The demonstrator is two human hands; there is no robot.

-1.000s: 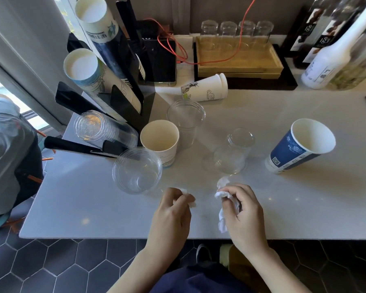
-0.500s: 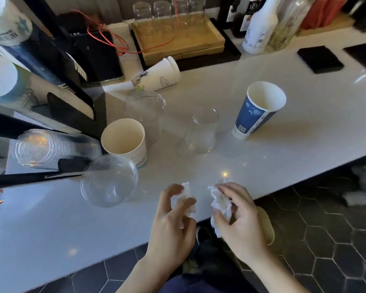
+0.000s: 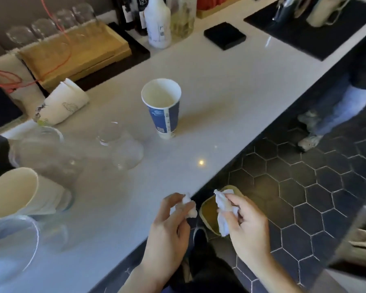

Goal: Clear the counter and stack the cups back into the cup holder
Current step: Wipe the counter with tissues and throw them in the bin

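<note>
My left hand point(image 3: 169, 225) pinches a small wad of white tissue point(image 3: 189, 206) over the counter's front edge. My right hand point(image 3: 247, 225) holds a larger crumpled white tissue point(image 3: 222, 210) past the edge, above a yellow-green bin point(image 3: 209, 212) on the floor. A blue paper cup point(image 3: 162, 106) stands upright mid-counter. A white printed paper cup point(image 3: 61, 103) lies on its side at the back left. A small clear cup point(image 3: 118, 146) and a taller clear cup point(image 3: 42, 153) are blurred at the left. A cream paper cup point(image 3: 19, 193) and a clear cup rim point(image 3: 13, 240) sit at the far left.
At the back stand a wooden tray point(image 3: 76, 51) with glasses and a red cable, a white bottle point(image 3: 157, 22), a black square pad point(image 3: 224, 35) and a black mat point(image 3: 309, 28). Someone's legs and shoes point(image 3: 317, 121) stand on the hexagon-tiled floor at the right.
The view has swung to the right, so the cup holder has left the frame. Both hands with the tissues have shifted from above the counter towards its front edge and the bin.
</note>
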